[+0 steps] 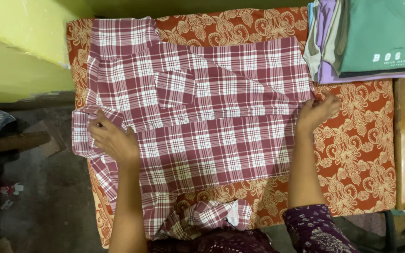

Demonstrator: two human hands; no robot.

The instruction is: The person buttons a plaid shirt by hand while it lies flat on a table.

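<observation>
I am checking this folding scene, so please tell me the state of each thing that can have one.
Plaid shirt: laid flat on the patterned cloth, partly folded, one sleeve hanging over the near edge.
Left hand: pressing flat on the shirt's left side.
Right hand: fingers pinching the shirt's right edge.
Stack of folded garments: folded, piled at the far right corner.
Patterned cloth: spread over the table.

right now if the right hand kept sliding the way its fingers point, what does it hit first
The right hand grips the plaid shirt's edge, fingers pointing up and to the right. Going straight on, it would cross a bare strip of the orange patterned cloth, then probably meet the stack of folded shirts.
</observation>
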